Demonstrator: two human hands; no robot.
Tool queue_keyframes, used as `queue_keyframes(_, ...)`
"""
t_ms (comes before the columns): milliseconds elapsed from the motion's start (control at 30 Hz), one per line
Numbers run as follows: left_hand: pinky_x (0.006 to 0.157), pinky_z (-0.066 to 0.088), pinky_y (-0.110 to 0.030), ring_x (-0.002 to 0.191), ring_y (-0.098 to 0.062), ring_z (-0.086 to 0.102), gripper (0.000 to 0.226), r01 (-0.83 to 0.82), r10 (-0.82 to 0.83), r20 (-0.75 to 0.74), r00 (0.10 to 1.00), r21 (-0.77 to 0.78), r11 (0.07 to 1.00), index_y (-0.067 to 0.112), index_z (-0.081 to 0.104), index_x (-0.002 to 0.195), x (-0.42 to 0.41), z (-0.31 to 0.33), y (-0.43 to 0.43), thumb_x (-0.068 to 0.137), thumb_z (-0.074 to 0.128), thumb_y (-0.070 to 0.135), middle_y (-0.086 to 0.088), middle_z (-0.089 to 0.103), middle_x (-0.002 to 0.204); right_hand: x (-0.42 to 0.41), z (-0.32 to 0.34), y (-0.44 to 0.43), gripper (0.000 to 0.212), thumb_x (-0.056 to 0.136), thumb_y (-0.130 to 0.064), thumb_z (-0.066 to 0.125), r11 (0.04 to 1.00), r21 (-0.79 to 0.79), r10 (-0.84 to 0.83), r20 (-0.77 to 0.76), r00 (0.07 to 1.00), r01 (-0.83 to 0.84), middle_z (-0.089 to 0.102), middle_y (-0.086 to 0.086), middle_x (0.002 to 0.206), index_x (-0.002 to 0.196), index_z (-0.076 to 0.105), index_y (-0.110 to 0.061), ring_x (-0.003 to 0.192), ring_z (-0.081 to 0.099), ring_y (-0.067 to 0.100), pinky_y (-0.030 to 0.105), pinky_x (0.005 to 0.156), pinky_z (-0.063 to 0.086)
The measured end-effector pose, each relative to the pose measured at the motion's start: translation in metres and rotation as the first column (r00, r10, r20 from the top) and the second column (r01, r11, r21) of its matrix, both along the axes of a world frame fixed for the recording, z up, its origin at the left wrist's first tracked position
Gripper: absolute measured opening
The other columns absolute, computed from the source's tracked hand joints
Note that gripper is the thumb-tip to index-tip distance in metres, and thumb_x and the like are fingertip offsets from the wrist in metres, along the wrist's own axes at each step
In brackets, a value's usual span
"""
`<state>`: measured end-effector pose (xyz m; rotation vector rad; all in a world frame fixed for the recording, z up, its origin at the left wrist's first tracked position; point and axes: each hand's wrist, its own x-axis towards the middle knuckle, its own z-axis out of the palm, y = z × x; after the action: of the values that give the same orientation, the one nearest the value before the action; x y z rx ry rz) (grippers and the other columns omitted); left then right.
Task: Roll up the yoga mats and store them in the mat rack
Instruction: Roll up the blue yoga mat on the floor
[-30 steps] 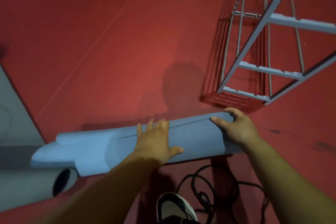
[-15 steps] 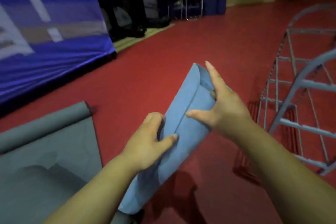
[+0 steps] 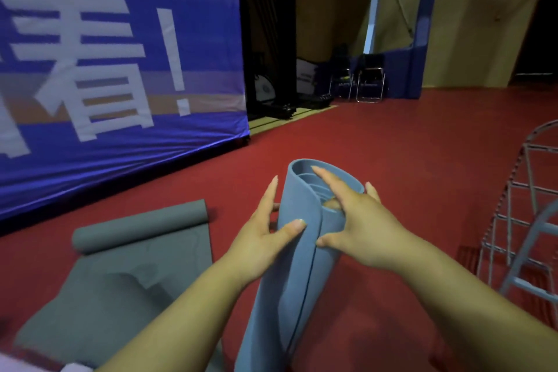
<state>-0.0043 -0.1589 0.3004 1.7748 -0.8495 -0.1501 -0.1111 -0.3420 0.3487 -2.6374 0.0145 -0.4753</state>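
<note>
Head view: blue mat rolled and held upright, not yet in the rack.

Head view, the only one: the blue mat (image 3: 299,266) is a finished roll, stood up in the air over the red floor (image 3: 392,145) in front of the person. The left hand (image 3: 259,238) grips its upper part, thumb across the front and fingers round the back. The right hand (image 3: 359,220) holds the top end, thumb against the loose outer edge, fingers spread over the open mouth with one tucked inside. The mat rack (image 3: 527,251) stands at the right edge of the frame, apart from the roll and showing no mat in it. By the look of it, one mat is rolled but unstored; the grey mat (image 3: 120,275) lies on the floor to the left, rolled only at its far end.
</note>
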Motion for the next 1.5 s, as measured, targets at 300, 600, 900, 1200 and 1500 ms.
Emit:
queue_keyframes(300, 0.083, 0.052, -0.017, 0.101, -0.001, 0.069, 0.114, 0.007, -0.008, 0.036, 0.999, 0.014, 1.000, 0.070, -0.014, 0.144, -0.023, 0.004, 0.021, 0.087, 0.078, 0.037, 0.020, 0.068, 0.114, -0.010, 0.005, -0.003, 0.109, 0.066, -0.026, 0.081, 0.982, 0.026, 0.184, 0.017, 0.983, -0.185, 0.054, -0.033, 0.118, 0.148, 0.017, -0.061, 0.125, 0.039, -0.009, 0.032, 0.120, 0.026)
queue_keyframes(600, 0.101, 0.046, -0.033, 0.107, -0.003, 0.061, 0.062, 0.006, -0.053, 0.246, 0.968, 0.186, 0.982, 0.076, 0.004, 0.143, -0.027, 0.015, 0.013, 0.091, 0.038, 0.070, 0.015, 0.060, 0.115, -0.017, -0.026, 0.002, 0.035, 0.075, -0.033, 0.060, 0.806, 0.591, -0.268, 0.428, 0.863, -0.043, 0.038, -0.010, 0.151, 0.108, 0.057, -0.047, 0.127, 0.034, -0.023, 0.001, 0.100, 0.026)
queue_keyframes(900, 0.101, 0.039, -0.020, 0.125, 0.011, 0.038, 0.046, -0.045, 0.023, 0.342, 0.940, 0.056, 0.997, 0.054, 0.033, 0.116, -0.008, 0.029, 0.002, 0.077, 0.058, 0.057, 0.016, 0.033, 0.131, -0.003, -0.037, -0.001, 0.031, 0.073, -0.043, 0.061, 0.677, 0.733, -0.335, 0.392, 0.857, -0.071, 0.047, -0.033, 0.137, 0.101, 0.061, -0.055, 0.133, 0.047, -0.004, 0.041, 0.117, 0.037)
queue_keyframes(1200, 0.095, 0.045, -0.035, 0.103, -0.008, 0.060, 0.032, -0.127, 0.141, 0.024, 0.990, -0.319, 0.939, 0.043, 0.060, 0.099, -0.024, 0.025, -0.035, 0.081, 0.044, 0.065, 0.017, 0.064, 0.105, -0.004, -0.046, 0.015, 0.033, 0.075, -0.057, 0.062, 0.598, 0.788, -0.313, 0.394, 0.864, -0.143, 0.068, -0.017, 0.112, 0.105, 0.064, -0.045, 0.109, 0.064, 0.008, 0.042, 0.101, 0.050)
queue_keyframes(1500, 0.090, 0.043, -0.016, 0.108, -0.002, 0.060, 0.043, -0.207, 0.233, 0.009, 0.972, -0.427, 0.880, 0.030, 0.060, 0.111, -0.043, -0.005, -0.053, 0.080, 0.045, 0.056, 0.023, 0.064, 0.110, 0.005, -0.061, 0.006, 0.032, 0.077, -0.058, 0.056, 0.571, 0.802, -0.298, 0.402, 0.866, -0.176, 0.067, -0.017, 0.111, 0.103, 0.064, -0.042, 0.111, 0.062, 0.011, 0.046, 0.104, 0.047)
